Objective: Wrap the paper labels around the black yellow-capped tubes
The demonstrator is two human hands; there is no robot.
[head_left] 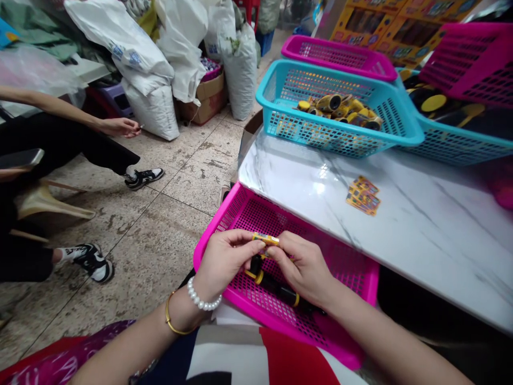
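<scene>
From the head camera we look down on our two hands, both closed narrow. The left hand [224, 262], wearing a pearl bracelet [203, 295] and a gold bangle [173, 315], and the right hand [300, 264] together pinch a small yellow printed piece [265, 239], its long axis lying roughly left to right. Just beneath it, a black-and-yellow tube [280, 293] points from upper left to lower right inside a magenta mesh basket [228, 214], which seems to rest on our lap, keeping the work close under the hands. Whether the hands also grip the tube, we cannot tell. Beyond lie a marble tabletop [425, 224], a small stack of yellow cards [363, 195] and a turquoise mesh basket [320, 140] of yellow-and-black pieces [336, 107]. Off to our left, a co-worker's hand [118, 127] rests near a knee.
</scene>
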